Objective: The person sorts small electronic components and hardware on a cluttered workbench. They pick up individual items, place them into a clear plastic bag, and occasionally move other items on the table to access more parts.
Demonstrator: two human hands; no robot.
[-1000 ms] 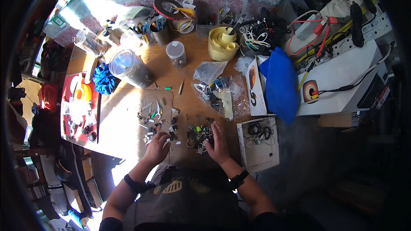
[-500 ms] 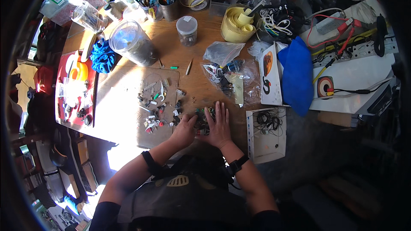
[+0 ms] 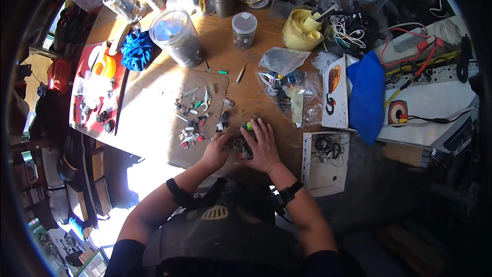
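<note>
My left hand (image 3: pixel 216 151) is closed over the table, its thumb and fingers drawn together; whatever they hold, if anything, is too small to make out. To its right, my right hand (image 3: pixel 264 150) lies flat with fingers stretched out. Its thumb side borders a little heap of small dark parts (image 3: pixel 240 144), and a green piece (image 3: pixel 249 125) shows by its fingertips. Part of that heap is hidden under the hand. Left and beyond my left hand, several mixed small parts (image 3: pixel 192 136), white, black, red and green, are strewn on a clear mat (image 3: pixel 169 90).
Beyond stand a large clear jar (image 3: pixel 177 46), a smaller lidded jar (image 3: pixel 244 31) and a yellow roll (image 3: pixel 302 31). On the right are plastic bags of parts (image 3: pixel 294 92) and an open white box (image 3: pixel 325 187) with black wires. A red tray (image 3: pixel 84 79) sits at the left.
My left hand has drawn away leftward from the heap, widening the gap to my right hand. The right hand stays beside the heap. The whole view has shifted slightly.
</note>
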